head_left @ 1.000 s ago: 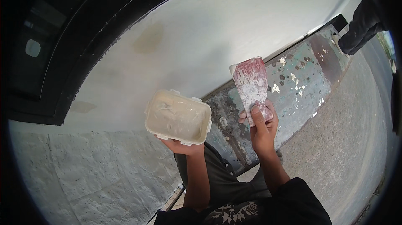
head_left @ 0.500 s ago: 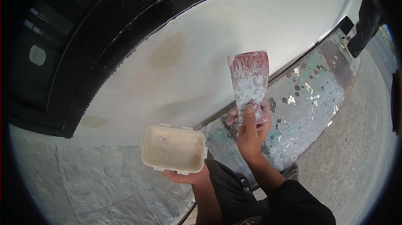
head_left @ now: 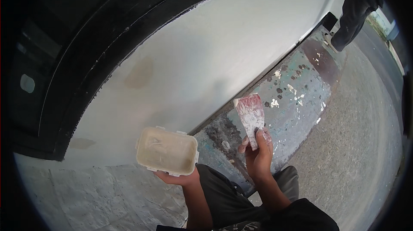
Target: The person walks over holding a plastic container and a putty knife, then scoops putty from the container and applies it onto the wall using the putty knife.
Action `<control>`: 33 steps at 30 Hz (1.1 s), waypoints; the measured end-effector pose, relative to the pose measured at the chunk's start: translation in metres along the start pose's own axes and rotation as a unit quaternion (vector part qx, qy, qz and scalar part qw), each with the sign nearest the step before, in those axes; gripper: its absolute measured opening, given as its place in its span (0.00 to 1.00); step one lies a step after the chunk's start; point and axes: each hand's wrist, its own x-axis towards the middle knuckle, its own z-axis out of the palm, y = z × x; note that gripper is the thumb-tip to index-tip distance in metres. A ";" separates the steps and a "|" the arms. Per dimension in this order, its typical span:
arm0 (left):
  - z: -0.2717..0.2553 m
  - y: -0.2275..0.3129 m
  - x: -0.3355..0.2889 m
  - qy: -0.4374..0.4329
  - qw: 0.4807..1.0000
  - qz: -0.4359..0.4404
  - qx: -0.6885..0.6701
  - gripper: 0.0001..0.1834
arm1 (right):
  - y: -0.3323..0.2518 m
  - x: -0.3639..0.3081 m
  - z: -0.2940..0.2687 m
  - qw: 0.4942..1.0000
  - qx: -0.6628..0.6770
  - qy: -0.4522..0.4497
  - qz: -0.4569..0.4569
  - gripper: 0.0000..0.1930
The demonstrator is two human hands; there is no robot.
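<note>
Red, flared, white-caked scraper (head_left: 250,112) points away at right, the right hand (head_left: 259,155) pinching its narrow end; it looks light, stiff, best gripped there. At left, the left hand (head_left: 183,178) cups a cream rectangular plastic tub (head_left: 167,170) from below, probably rigid.

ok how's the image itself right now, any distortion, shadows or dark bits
Head view: fisheye bending, the black frame arcs and the corners fall to black; head view: faint, soft shadows on the white wall, brighter toward the upper right; head view: the scraper in the right hand and the tub in the left look fairly clear.
</note>
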 end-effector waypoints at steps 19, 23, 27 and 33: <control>0.080 0.197 -0.178 0.101 0.936 -0.279 -0.190 0.34 | -0.068 0.027 -0.129 0.997 0.019 0.067 -0.024 0.18; 0.066 0.217 -0.190 0.081 0.950 -0.280 -0.111 0.34 | -0.080 0.040 -0.130 0.987 0.023 0.094 -0.131 0.16; 0.054 0.226 -0.204 0.113 0.951 -0.246 -0.147 0.34 | -0.093 0.043 -0.112 0.972 0.040 0.091 -0.213 0.18; 0.038 0.255 -0.215 0.092 0.971 -0.219 -0.034 0.33 | -0.090 0.051 -0.082 0.946 0.055 0.140 -0.289 0.18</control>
